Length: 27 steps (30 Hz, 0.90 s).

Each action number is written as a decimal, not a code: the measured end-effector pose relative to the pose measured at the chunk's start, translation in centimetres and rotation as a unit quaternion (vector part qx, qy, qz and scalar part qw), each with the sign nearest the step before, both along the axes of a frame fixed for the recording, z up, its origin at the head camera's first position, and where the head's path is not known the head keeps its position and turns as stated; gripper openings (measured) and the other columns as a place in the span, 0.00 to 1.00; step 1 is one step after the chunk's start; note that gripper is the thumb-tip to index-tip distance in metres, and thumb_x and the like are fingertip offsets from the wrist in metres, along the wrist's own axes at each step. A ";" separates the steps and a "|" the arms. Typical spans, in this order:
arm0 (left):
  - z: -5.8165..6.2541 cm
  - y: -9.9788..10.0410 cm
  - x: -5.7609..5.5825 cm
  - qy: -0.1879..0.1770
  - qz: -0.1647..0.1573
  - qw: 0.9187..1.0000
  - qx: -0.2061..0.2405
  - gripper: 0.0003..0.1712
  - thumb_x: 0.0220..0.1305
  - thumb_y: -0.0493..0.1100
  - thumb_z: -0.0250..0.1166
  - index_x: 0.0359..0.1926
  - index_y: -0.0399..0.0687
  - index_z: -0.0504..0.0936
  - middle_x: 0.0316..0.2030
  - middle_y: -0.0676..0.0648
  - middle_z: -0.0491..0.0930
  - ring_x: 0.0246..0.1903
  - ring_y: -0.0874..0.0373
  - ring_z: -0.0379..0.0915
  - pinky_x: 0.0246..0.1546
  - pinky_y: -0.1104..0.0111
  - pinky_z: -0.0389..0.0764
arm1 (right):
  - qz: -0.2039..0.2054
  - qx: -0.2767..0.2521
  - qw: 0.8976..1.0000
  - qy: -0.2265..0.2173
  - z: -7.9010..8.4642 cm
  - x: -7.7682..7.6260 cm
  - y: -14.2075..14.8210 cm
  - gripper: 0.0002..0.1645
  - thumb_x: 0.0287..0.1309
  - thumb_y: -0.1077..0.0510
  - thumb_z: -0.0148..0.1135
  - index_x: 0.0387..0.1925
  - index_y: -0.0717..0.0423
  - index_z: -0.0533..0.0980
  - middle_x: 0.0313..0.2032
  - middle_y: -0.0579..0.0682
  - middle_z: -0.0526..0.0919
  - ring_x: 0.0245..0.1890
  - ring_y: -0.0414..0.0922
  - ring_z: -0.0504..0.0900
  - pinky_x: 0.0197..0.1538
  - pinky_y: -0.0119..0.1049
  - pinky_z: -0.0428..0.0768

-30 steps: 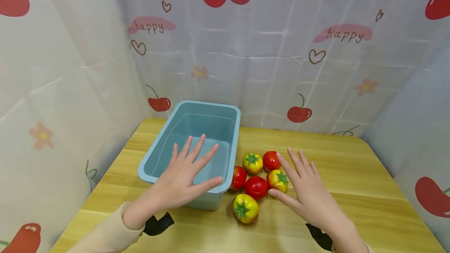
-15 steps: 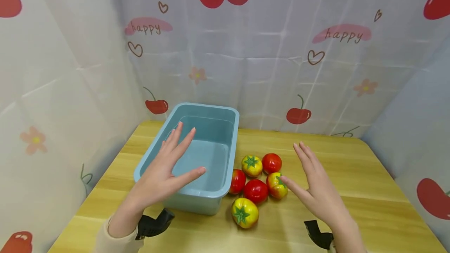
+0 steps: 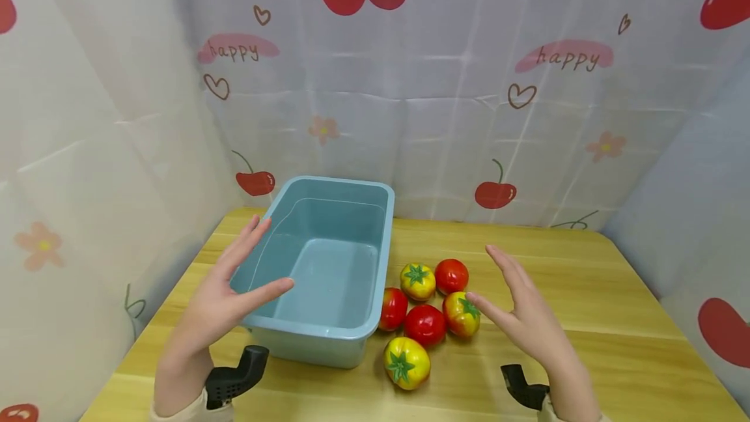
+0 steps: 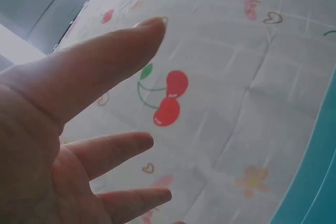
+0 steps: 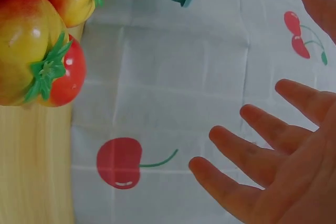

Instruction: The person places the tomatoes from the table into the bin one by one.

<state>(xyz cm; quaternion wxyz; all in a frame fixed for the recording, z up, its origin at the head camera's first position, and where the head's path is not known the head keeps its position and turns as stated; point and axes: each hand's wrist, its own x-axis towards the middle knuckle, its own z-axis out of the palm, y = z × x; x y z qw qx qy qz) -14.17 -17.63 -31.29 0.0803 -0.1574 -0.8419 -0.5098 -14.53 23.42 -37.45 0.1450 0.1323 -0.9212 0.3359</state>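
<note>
My left hand hovers by the near left side of a blue plastic tub, thumb and fingers spread and holding nothing. The tub's inside shows bare. To its right sits a cluster of red and yellow toy tomatoes, among them a red tomato and, nearest the front, a yellow tomato with a green leaf top. My right hand is held right of the cluster, its thumb tip overlapping another yellow tomato in the head view. In the right wrist view its fingers are straight and apart.
Everything stands on a wooden table. A white curtain printed with cherries and hearts closes off the back and both sides. A black wrist camera mount sits on the left wrist, another on the right.
My left hand has moved left from over the tub to its left side and turned thumb-up. My right hand has drawn slightly right and turned sideways. Tub and tomatoes stay put.
</note>
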 end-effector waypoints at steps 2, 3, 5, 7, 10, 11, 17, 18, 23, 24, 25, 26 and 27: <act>-0.2 -0.9 -0.1 -0.018 0.014 1.000 -0.006 0.47 0.53 0.47 0.72 0.68 0.77 0.56 0.71 0.61 0.42 0.70 0.50 0.36 0.56 0.35 0.50 | 0.003 -0.008 1.000 -0.016 -0.5 -0.3 0.1 0.48 0.56 0.45 0.64 0.72 0.45 0.51 0.68 0.58 0.56 0.64 0.61 0.58 0.55 0.67 0.61; -0.4 -1.3 -0.2 -0.025 0.017 0.999 -0.011 0.47 0.53 0.47 0.72 0.68 0.77 0.56 0.71 0.61 0.42 0.70 0.49 0.35 0.55 0.35 0.50 | 0.005 -0.013 1.000 -0.026 -0.7 -0.5 0.2 0.47 0.56 0.44 0.64 0.72 0.46 0.52 0.68 0.58 0.56 0.64 0.61 0.58 0.55 0.67 0.61; -1.0 -2.1 -0.5 -0.038 0.022 0.999 -0.022 0.48 0.52 0.48 0.72 0.68 0.78 0.56 0.72 0.60 0.41 0.70 0.47 0.35 0.55 0.34 0.50 | 0.008 -0.020 0.999 -0.043 -1.3 -0.7 0.4 0.47 0.56 0.44 0.64 0.72 0.47 0.52 0.68 0.59 0.56 0.64 0.61 0.58 0.55 0.67 0.60; -1.8 -2.8 -0.8 -0.047 0.021 0.998 -0.029 0.49 0.51 0.48 0.73 0.68 0.78 0.55 0.72 0.60 0.41 0.70 0.46 0.35 0.55 0.34 0.50 | 0.011 -0.025 0.998 -0.054 -1.8 -0.9 0.6 0.47 0.56 0.44 0.64 0.71 0.47 0.53 0.68 0.59 0.56 0.64 0.62 0.58 0.55 0.68 0.60; -3.0 -3.6 -1.3 -0.060 0.022 0.997 -0.034 0.50 0.51 0.48 0.73 0.69 0.78 0.54 0.72 0.58 0.41 0.70 0.44 0.36 0.55 0.37 0.53 | 0.016 -0.026 0.997 -0.069 -2.5 -1.3 1.1 0.46 0.56 0.43 0.64 0.71 0.48 0.54 0.68 0.59 0.57 0.64 0.62 0.58 0.54 0.68 0.61; -3.4 -3.9 -1.5 -0.064 0.020 0.997 -0.035 0.50 0.51 0.48 0.73 0.69 0.77 0.53 0.72 0.57 0.41 0.69 0.44 0.38 0.56 0.40 0.56 | 0.017 -0.024 0.997 -0.074 -2.7 -1.4 1.2 0.46 0.56 0.43 0.64 0.70 0.48 0.55 0.67 0.59 0.57 0.63 0.62 0.59 0.54 0.68 0.61; -4.7 -5.0 -1.7 -0.084 -0.003 0.996 -0.020 0.55 0.52 0.42 0.72 0.71 0.74 0.48 0.72 0.52 0.39 0.64 0.43 0.47 0.48 0.78 0.65 | 0.028 -0.021 0.993 -0.113 -3.6 -1.9 1.9 0.45 0.51 0.40 0.67 0.66 0.52 0.61 0.64 0.59 0.63 0.60 0.62 0.63 0.55 0.63 0.64; -4.7 -5.1 -1.7 -0.085 -0.006 0.996 -0.019 0.55 0.52 0.42 0.72 0.72 0.74 0.47 0.73 0.52 0.39 0.64 0.43 0.47 0.47 0.81 0.64 | 0.030 -0.023 0.993 -0.114 -3.8 -2.0 1.9 0.45 0.51 0.40 0.67 0.65 0.53 0.62 0.63 0.59 0.64 0.60 0.61 0.63 0.56 0.62 0.64; -4.9 -5.8 -1.9 -0.078 -0.010 0.996 -0.050 0.57 0.50 0.44 0.73 0.71 0.75 0.46 0.73 0.53 0.39 0.67 0.43 0.42 0.47 0.83 0.59 | 0.035 -0.029 0.992 -0.114 -4.4 -2.6 2.1 0.43 0.48 0.42 0.70 0.62 0.54 0.66 0.61 0.58 0.67 0.58 0.61 0.65 0.57 0.61 0.64; -5.1 -5.9 -2.0 -0.079 -0.013 0.995 -0.054 0.57 0.50 0.44 0.73 0.71 0.75 0.46 0.73 0.52 0.39 0.67 0.43 0.42 0.47 0.83 0.58 | 0.035 -0.029 0.992 -0.116 -4.5 -2.6 2.2 0.43 0.47 0.42 0.70 0.62 0.53 0.67 0.61 0.58 0.68 0.58 0.60 0.66 0.57 0.60 0.64; -5.2 -6.0 -2.1 -0.078 -0.016 0.995 -0.056 0.57 0.50 0.43 0.74 0.71 0.75 0.46 0.73 0.52 0.39 0.67 0.43 0.42 0.47 0.83 0.58 | 0.037 -0.030 0.992 -0.116 -4.7 -2.7 2.2 0.43 0.47 0.42 0.71 0.62 0.53 0.67 0.60 0.58 0.68 0.58 0.61 0.66 0.56 0.60 0.64; -5.4 -6.1 -2.2 -0.076 -0.020 0.995 -0.056 0.57 0.50 0.43 0.73 0.72 0.75 0.46 0.73 0.51 0.39 0.67 0.43 0.43 0.47 0.83 0.59 | 0.039 -0.030 0.992 -0.117 -4.8 -2.8 2.3 0.43 0.47 0.42 0.71 0.61 0.53 0.67 0.60 0.58 0.68 0.58 0.61 0.66 0.56 0.60 0.65; -5.5 -6.2 -2.4 -0.074 -0.027 0.995 -0.053 0.57 0.50 0.42 0.73 0.72 0.74 0.46 0.73 0.49 0.40 0.66 0.43 0.44 0.47 0.83 0.59 | 0.042 -0.031 0.992 -0.118 -5.0 -2.8 2.3 0.43 0.46 0.43 0.71 0.61 0.54 0.67 0.60 0.58 0.68 0.58 0.61 0.66 0.56 0.60 0.65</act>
